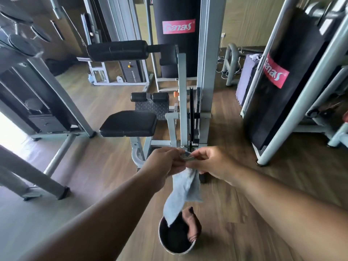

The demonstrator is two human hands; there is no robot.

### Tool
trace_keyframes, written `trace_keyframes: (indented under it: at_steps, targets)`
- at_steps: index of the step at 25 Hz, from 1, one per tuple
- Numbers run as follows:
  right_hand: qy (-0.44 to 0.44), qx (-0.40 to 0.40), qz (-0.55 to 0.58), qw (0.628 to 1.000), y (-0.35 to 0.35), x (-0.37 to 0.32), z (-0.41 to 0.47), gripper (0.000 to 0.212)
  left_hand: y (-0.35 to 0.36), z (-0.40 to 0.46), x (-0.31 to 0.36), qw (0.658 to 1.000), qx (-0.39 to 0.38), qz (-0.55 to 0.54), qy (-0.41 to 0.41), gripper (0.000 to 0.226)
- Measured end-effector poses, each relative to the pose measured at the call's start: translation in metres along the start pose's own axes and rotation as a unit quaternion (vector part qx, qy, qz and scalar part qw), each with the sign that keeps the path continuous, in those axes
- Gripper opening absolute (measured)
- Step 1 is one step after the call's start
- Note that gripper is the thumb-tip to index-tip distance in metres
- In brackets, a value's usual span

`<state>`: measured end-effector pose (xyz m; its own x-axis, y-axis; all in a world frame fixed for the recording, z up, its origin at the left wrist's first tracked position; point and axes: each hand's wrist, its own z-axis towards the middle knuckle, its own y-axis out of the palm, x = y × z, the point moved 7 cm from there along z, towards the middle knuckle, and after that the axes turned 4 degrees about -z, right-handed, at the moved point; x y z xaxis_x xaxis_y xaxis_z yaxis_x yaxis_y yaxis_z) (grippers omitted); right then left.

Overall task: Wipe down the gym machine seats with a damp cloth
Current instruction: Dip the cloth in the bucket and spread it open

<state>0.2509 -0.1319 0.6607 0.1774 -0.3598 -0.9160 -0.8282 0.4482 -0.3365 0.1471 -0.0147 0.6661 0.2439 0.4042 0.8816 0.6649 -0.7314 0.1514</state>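
Observation:
Both hands hold a pale blue-grey cloth [183, 194] at its top edge, in front of me at mid-frame. My left hand [163, 162] pinches it from the left, my right hand [212, 162] from the right. The cloth hangs down, its lower corner over a round bucket [165, 242] on the floor. A foot shows beside the bucket's rim. The black padded seat [129, 123] of a grey-framed machine stands beyond my hands, slightly left, with a long black roller pad [117, 50] above it.
Two small foam rollers [149, 97] and a checker-plate footrest lie behind the seat. A grey upright post [182, 102] rises just right of the seat. Black "Ganas" weight-stack covers [178, 34] stand behind and on the right [276, 81]. Another machine frame [56, 102] fills the left. Wooden floor all around.

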Motion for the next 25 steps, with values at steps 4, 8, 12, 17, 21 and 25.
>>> trace_keyframes:
  at_steps: [4, 8, 12, 17, 21, 25]
  targets:
    - [-0.063, 0.063, -0.140, 0.986, -0.027, 0.000, -0.010, 0.027, 0.032, -0.009, -0.003, 1.000, -0.026, 0.004, -0.006, 0.023]
    - [-0.102, 0.050, -0.209, 0.971, -0.049, -0.008, -0.026, 0.016, 0.049, -0.013, 0.006, 0.932, -0.056, 0.334, 0.130, 0.020]
    - [-0.158, -0.047, -0.283, 0.945, -0.063, -0.024, -0.047, 0.009, 0.062, -0.009, -0.007, 0.732, -0.158, 0.628, 0.211, 0.046]
    - [-0.158, -0.016, -0.305, 0.939, -0.103, -0.016, -0.051, 0.013, 0.059, -0.009, 0.004, 0.746, -0.139, 0.571, 0.313, 0.014]
    - [-0.117, 0.000, -0.320, 0.940, -0.115, 0.007, -0.049, 0.015, 0.060, -0.019, 0.018, 0.776, -0.106, 0.516, 0.348, 0.014]
    - [-0.112, -0.013, -0.305, 0.945, -0.111, 0.011, -0.046, 0.021, 0.056, -0.027, 0.023, 0.807, -0.077, 0.483, 0.332, 0.022]
